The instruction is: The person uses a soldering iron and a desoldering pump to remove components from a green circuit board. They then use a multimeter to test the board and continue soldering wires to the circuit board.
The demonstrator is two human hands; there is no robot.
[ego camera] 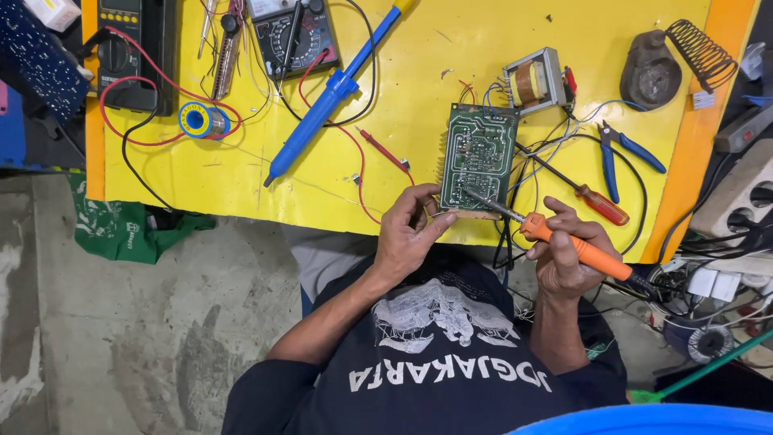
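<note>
I see the green circuit board (478, 159) lying near the table's (241, 173) front edge, long axis running 12 to 6 o'clock, just at 12 o'clock from both hands. My right hand (564, 256) is closed around the orange soldering iron (573, 243), whose tip points toward 10 o'clock and meets the board's lower edge. My left hand (407, 232), about as near, has its fingers pinched together at the board's lower left corner; what it pinches, I cannot tell. Red-handled screwdriver (592, 201) lies at 3 o'clock of the board.

Green circuit board (478, 155); orange soldering iron (573, 246); yellow table (451, 40); blue desoldering pump (328, 95); red-handled screwdriver (600, 203).
</note>
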